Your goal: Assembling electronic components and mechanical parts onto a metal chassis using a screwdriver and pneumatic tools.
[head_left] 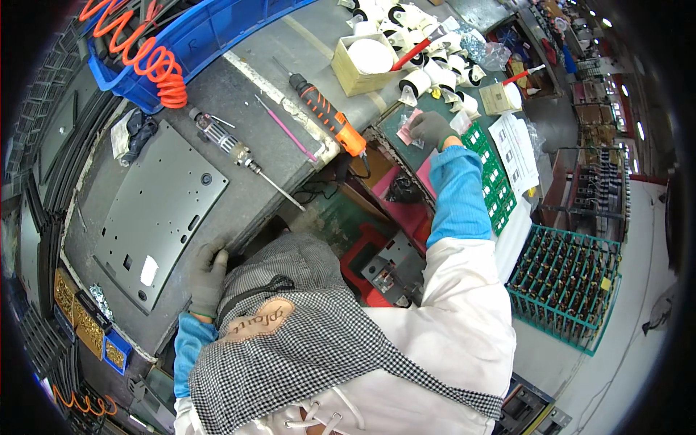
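Note:
My left hand (206, 279), in a grey glove, rests at the table's edge beside a flat dark metal plate (163, 217) with holes and a white label. Its fingers lie extended and hold nothing that I can see. Reaching out to the right, my gloved right hand (433, 130) has its fingers curled at a small pink plastic piece (407, 129). Whatever lies inside that grip is hidden. Close by are green circuit boards (489, 177) and a printed paper sheet (515, 152).
An orange-black electric screwdriver (326, 112), a grey pneumatic screwdriver (225, 141) and a purple-handled tool (286, 130) lie ahead. Behind them are a blue bin (210, 43), a coiled orange hose (156, 61) and white rollers (435, 72). A green rack (565, 283) stands right; screw trays (88, 333) sit left.

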Demonstrator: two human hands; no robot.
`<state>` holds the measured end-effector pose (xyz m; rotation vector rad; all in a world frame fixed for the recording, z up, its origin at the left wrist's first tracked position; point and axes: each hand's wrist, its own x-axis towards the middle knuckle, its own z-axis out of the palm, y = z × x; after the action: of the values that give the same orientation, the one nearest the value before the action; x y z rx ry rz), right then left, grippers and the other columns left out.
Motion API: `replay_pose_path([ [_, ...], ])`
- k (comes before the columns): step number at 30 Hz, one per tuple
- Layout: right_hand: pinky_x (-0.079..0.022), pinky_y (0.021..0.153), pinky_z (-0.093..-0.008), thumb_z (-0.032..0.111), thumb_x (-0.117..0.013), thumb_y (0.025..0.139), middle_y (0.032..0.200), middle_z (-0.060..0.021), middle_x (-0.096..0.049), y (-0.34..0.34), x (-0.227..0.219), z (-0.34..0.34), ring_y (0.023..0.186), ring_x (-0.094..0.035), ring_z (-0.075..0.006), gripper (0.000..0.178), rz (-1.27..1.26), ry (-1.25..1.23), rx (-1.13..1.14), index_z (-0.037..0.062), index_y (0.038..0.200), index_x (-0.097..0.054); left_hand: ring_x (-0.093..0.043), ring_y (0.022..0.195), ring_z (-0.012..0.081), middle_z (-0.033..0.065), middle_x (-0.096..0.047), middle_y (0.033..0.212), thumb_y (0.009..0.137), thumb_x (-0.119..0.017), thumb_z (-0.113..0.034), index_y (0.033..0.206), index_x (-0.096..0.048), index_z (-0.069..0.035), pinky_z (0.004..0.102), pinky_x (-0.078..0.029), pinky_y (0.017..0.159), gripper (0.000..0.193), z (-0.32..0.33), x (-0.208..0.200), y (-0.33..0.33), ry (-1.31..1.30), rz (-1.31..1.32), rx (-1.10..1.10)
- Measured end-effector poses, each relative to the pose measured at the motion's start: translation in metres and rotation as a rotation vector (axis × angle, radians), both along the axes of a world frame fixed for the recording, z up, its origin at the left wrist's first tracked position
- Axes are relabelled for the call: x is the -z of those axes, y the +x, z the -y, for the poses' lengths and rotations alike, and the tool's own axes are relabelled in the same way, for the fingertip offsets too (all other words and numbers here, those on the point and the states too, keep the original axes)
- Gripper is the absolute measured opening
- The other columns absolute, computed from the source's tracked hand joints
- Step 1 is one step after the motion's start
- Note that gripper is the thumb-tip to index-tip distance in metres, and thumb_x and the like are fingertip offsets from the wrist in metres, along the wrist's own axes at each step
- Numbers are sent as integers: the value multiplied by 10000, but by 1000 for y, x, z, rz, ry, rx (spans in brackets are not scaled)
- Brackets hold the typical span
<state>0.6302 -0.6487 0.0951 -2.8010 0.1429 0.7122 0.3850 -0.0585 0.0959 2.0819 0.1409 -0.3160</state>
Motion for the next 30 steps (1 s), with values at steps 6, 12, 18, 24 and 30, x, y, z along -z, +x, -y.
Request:
replay_pose_path([
  [6,-544,716,-352,206,-756,692,868,-96,-752,-24,2,-3,789,-687,-209,301,71,160,219,46,946,-778,-652,1086,237,108,-697,1151,946,-659,-86,1230,-689,-43,341,-505,957,289,-21,7,-4,-81,-43,-71],
  [12,-540,801,-432,291,-689,780,899,-186,-736,-34,-55,-76,848,-693,-309,353,404,24,184,25,1004,-752,-642,1144,276,122,-687,1234,974,-635,-147,1259,-676,-60,372,-489,1016,301,-50,-11,-25,29,-24,-85],
  [18,-468,974,-368,20,-578,851,1201,-149,-624,-106,-169,-289,1128,-586,-228,106,357,806,-152,-17,946,-605,-593,1242,295,167,-630,1333,968,-646,-223,1334,-616,-57,382,-451,1077,404,-80,-29,-22,-167,12,-72],
  [24,-480,933,-341,141,-617,876,1079,-95,-674,-145,-127,-499,1003,-603,-180,224,-413,1356,-264,-12,1035,-649,-491,1341,327,252,-457,1478,879,-750,-313,1539,-260,71,403,-411,1128,907,-131,-53,-49,-790,-1,-254],
  [30,-527,929,-377,179,-627,899,1073,-138,-669,-175,-76,-594,989,-650,-225,288,-927,1486,-63,-34,1092,-616,-590,1141,180,110,-577,1258,926,-663,-551,1472,-394,19,319,-498,981,835,-191,-47,-91,-1120,-20,-337],
])
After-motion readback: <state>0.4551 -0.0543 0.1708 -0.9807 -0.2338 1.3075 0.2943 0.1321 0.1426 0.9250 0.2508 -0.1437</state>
